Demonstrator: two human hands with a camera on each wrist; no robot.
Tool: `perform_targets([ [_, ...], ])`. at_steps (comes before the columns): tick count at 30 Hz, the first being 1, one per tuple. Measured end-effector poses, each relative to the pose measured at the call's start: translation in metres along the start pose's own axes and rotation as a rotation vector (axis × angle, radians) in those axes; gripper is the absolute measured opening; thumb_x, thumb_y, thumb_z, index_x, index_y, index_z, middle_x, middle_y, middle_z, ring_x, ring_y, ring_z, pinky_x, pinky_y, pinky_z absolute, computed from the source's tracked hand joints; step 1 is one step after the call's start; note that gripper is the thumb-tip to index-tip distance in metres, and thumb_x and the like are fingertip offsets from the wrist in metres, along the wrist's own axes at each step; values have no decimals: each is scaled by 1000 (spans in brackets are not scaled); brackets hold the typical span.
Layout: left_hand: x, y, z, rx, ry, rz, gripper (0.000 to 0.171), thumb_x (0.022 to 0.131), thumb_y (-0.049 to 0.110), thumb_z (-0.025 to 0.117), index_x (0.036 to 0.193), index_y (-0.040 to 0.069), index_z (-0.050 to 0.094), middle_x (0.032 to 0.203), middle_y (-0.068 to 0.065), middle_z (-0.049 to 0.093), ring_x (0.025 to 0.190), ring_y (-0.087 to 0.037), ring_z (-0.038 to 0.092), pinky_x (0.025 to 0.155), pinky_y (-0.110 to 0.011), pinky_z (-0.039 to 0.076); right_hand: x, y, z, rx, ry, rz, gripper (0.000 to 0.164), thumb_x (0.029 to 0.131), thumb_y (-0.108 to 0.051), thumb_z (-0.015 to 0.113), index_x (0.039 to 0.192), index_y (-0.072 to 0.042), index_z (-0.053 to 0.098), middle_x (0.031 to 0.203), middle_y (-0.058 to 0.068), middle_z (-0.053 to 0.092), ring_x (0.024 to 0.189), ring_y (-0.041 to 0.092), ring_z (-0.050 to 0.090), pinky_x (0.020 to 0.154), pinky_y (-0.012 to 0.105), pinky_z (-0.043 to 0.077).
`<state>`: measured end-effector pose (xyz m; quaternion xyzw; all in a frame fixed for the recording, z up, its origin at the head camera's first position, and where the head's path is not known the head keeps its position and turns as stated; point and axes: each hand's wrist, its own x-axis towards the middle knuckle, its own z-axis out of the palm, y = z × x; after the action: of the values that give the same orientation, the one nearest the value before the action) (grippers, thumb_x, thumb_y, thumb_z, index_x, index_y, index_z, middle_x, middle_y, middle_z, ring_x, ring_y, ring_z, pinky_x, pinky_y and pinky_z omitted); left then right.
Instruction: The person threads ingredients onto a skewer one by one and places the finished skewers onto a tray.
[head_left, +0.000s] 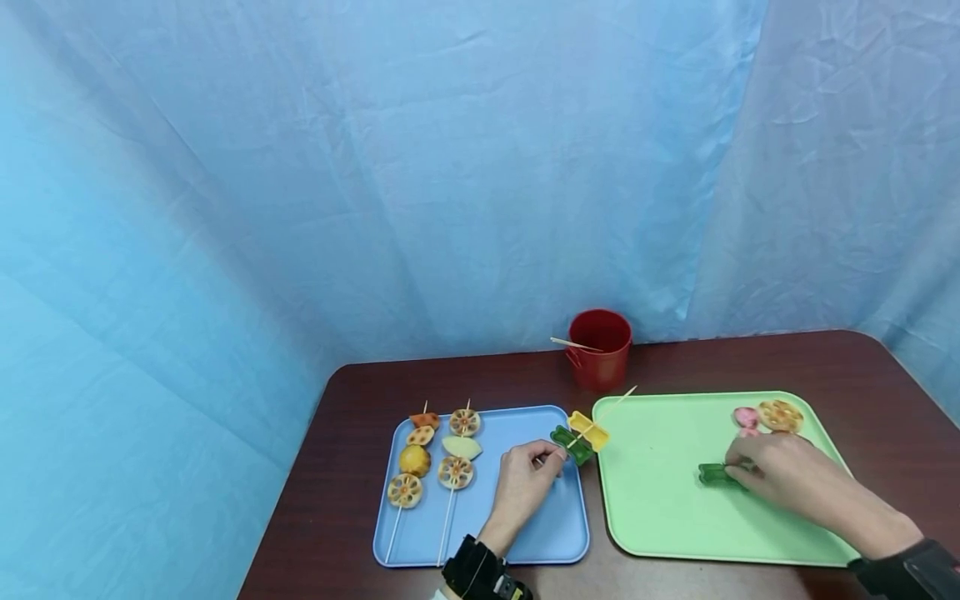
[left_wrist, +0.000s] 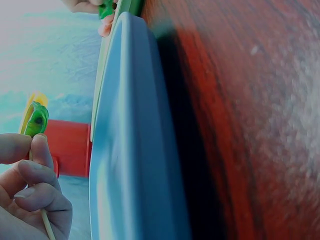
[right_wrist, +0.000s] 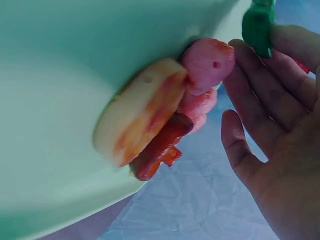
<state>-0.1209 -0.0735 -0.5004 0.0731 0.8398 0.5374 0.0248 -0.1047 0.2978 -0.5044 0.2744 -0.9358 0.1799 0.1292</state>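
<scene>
My left hand (head_left: pixel 521 483) pinches a wooden skewer (left_wrist: pixel 46 222) over the right side of the blue tray (head_left: pixel 540 537). Threaded on that skewer are a green pepper piece (head_left: pixel 572 445) and a yellow piece (head_left: pixel 588 430), with the bare tip sticking out beyond them. Over the green tray (head_left: pixel 660 517), my right hand (head_left: pixel 787 475) holds another green pepper piece (right_wrist: pixel 257 30) between thumb and fingers. Close by it on that tray lie pink pieces (right_wrist: pixel 207 65), a lotus root slice (right_wrist: pixel 145 112) and a reddish-brown piece (right_wrist: pixel 160 150), the last mostly hidden in the head view.
Two loaded skewers lie on the blue tray's left half, bearing lotus root slices (head_left: pixel 405 491), a yellow ball (head_left: pixel 414 460) and a pale green piece (head_left: pixel 461 447). Behind the trays stands a red cup (head_left: pixel 600 367) with a stick (head_left: pixel 573 343) leaning in it. A blue curtain (head_left: pixel 480 183) hangs behind the table.
</scene>
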Motion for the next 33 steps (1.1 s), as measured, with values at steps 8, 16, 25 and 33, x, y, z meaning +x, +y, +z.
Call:
perform_targets([
  [8,-1,-1,0,4,5,2,15,96,19,69,88,11,79,69,11,64,58,-2,50,54,-21,38,13,-9,-7,-20,40,104,22,79,-9,87,88,-24,74,80,-21,62,62,-7,53,53,23,42],
  [16,-1,-2,0,7,5,0,16,96,19,69,89,10,80,69,10,65,58,-2,51,54,-21,39,27,-18,-8,143,30,282,8,94,-13,77,100,-16,75,87,-9,73,65,4,66,56,25,48],
  [25,-1,-3,1,-2,-9,7,16,96,18,69,90,7,80,69,10,65,58,-2,52,55,-21,40,45,-27,-5,262,126,420,14,99,-28,72,107,-17,73,85,-5,76,74,12,73,55,27,45],
  [33,-1,-4,4,-6,-26,17,13,95,17,70,90,9,80,68,12,65,57,0,52,55,-20,41,57,-36,0,403,179,513,27,102,-38,67,115,-15,73,99,3,77,87,12,76,65,26,52],
])
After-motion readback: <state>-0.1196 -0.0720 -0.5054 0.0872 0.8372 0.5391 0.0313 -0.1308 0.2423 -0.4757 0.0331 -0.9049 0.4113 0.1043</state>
